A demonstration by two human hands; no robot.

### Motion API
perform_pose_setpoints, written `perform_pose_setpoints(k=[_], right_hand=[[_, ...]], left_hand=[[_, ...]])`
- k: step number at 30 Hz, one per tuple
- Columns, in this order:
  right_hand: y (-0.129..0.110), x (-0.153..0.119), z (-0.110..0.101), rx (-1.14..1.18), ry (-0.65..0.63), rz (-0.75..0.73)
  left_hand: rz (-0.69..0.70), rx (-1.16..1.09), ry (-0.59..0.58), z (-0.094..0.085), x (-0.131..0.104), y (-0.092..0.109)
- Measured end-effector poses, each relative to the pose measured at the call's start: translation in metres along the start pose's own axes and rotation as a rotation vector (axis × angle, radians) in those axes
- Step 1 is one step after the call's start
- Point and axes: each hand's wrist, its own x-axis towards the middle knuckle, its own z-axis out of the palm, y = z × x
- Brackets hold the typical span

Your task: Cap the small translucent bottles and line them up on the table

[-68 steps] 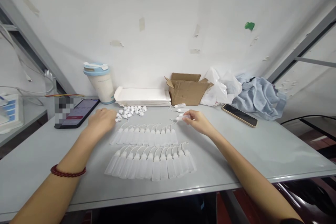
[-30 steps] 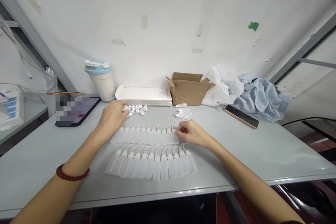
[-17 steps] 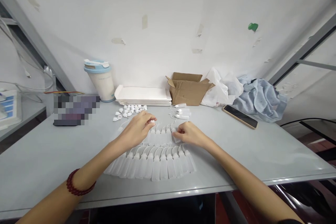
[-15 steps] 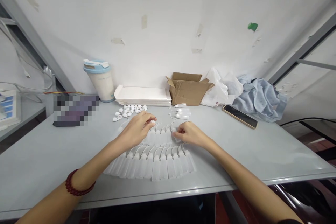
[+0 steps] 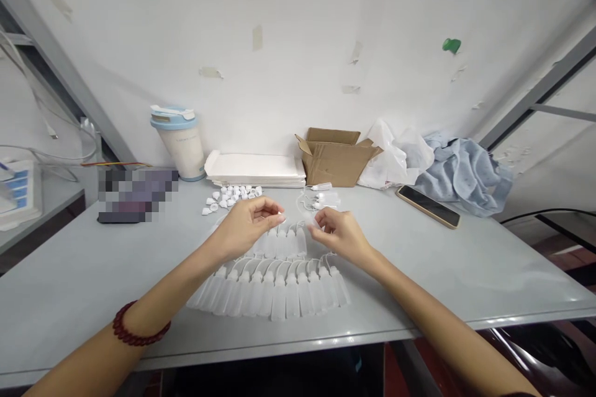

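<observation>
My left hand (image 5: 254, 221) is closed in a pinch over the upper row of bottles, with a small white cap (image 5: 282, 215) showing at its fingertips. Facing it, my right hand (image 5: 338, 231) grips a small translucent plastic bottle (image 5: 310, 221), partly hidden by the fingers. A short gap separates the two hands. Beneath them lies an upper row of capped bottles (image 5: 282, 245) with white strings, its left part covered by my left hand. Nearer the front edge, a fanned row of similar bottles (image 5: 278, 299) lies side by side.
Loose white caps (image 5: 231, 196) lie in a pile behind my left hand. A few more bottles (image 5: 328, 200) rest before an open cardboard box (image 5: 338, 161). Along the back are a cup (image 5: 179, 146), stacked white packets (image 5: 256, 167), a plastic bag (image 5: 395, 158), cloth (image 5: 465, 173) and a phone (image 5: 428, 207).
My right hand has raised the bottle from the right end of the upper row and turned it toward the left. My left hand has shifted slightly right with the cap.
</observation>
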Motion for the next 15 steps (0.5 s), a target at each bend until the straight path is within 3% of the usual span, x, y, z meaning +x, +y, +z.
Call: perform_pose_setpoints(k=[10, 15], right_hand=[[0.007, -0.013, 0.017, -0.269, 0.168, -0.491], [0.002, -0.014, 0.018, -0.32, 0.258, -0.597]], left_hand=[[0.034, -0.164, 0.051, 0.015, -0.008, 0.007], [-0.005, -0.105, 0.072, 0.017, -0.009, 0.007]])
